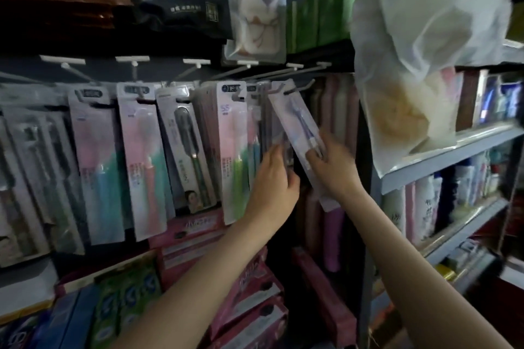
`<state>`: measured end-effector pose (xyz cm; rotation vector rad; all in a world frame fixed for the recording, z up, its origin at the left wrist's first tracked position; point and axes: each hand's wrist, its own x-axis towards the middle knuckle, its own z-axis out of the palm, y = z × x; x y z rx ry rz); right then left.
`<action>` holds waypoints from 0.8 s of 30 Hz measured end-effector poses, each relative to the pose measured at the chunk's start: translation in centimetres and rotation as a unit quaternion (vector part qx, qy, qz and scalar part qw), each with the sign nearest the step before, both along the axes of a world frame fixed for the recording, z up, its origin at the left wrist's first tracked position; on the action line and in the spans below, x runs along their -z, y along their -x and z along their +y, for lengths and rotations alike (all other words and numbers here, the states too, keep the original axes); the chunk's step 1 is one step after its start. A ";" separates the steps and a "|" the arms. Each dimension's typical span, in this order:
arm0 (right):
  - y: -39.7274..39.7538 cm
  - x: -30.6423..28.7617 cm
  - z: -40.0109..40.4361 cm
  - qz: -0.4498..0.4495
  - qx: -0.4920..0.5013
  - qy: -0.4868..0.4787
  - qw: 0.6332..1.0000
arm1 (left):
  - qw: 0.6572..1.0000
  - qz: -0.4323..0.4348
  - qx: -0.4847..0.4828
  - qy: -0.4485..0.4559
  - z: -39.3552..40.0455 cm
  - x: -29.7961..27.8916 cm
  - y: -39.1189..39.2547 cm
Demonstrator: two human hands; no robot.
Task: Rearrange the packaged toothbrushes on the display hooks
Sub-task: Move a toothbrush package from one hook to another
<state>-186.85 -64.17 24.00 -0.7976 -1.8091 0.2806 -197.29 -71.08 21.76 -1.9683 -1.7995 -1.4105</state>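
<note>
Many packaged toothbrushes (141, 161) hang in a row from white display hooks (133, 64) on a dark back wall of a dim shop. Both hands are raised to the right end of this row, apart from each other. The right hand (336, 161) pinches the lower part of one tilted pack (297, 133), whose top hole sits at the tip of a hook (279, 89). The left hand (273, 176) has its fingers curled around the edge of the packs hanging just beside it (262, 127). Below the hooks lie pink boxes (192, 238) and green-blue packets (124, 300). On the right stands a grey metal shelf (442, 161) with bottles (425, 207), and a white plastic bag (419, 45) hangs over it. Above are green boxes (326, 11).
</note>
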 end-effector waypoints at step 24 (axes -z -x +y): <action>1.9 2.5 4.5 0.104 -0.045 0.064 0.991 | 0.977 -0.206 0.048 0.016 4.5 1.8 1.0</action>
